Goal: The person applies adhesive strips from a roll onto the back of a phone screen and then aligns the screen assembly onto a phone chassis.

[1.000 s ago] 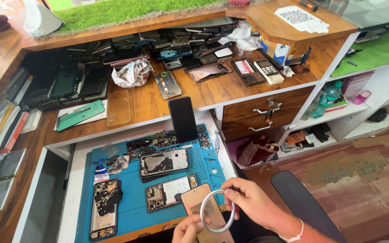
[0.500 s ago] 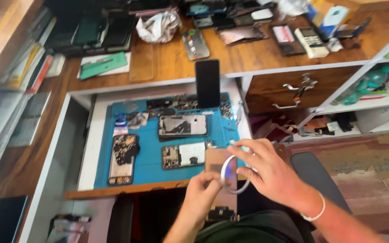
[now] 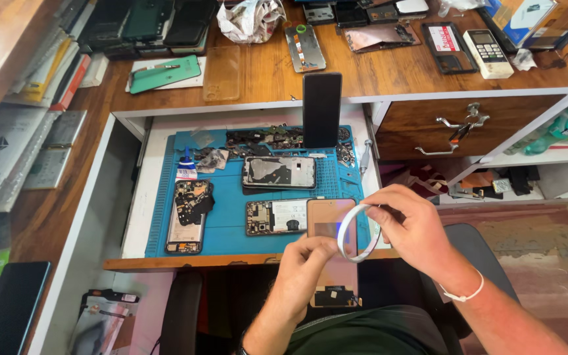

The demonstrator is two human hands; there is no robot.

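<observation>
Both hands were up in the lower middle of the frame, working over the front edge of the blue mat. The right hand was pinched shut on a roll of tape, holding the thin white ring up on edge. The left hand had its fingers closed on the bronze phone panel, which stuck out past the desk edge over the lap.

What worried me here: that panel hung with nothing under its lower half, so a slip of the left fingers probably would've sent it onto the lap or the floor. The tape looked narrow and sticky, so the loose end could easily have folded onto itself or gone on crooked. I couldn't tell where the free end actually was.

Also, the opened phone sat just left of the panel, board exposed, with another gutted phone further left. A stray elbow or a dropped roll could've knocked those. The dark phone standing upright at the mat's top edge looked tippy too.
</observation>
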